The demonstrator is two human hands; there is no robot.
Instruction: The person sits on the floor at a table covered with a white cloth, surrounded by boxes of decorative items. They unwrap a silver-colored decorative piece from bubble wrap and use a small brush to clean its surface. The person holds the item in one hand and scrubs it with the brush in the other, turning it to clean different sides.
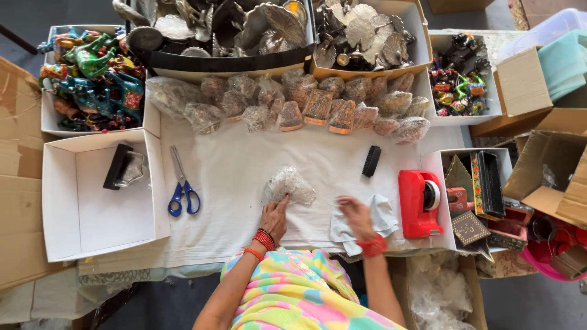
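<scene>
We see bright, even daylight on the white cloth [244, 183], with only soft, small shadows. The right hand [356, 215] looks a bit blurry. Straight box edges bend near the corners (a wide lens does that). Nothing glares.

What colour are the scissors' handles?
Blue, on the scissors, seen in the head view.

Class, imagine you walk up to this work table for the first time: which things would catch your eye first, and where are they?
Probably the red tape dispenser at the right of the white cloth, and the blue-handled scissors at its left. Next, the brightly painted figurines in the box at top left. At the centre, the left hand touches a bubble-wrapped bundle while the right hand rests on a white paper sheet.
</scene>
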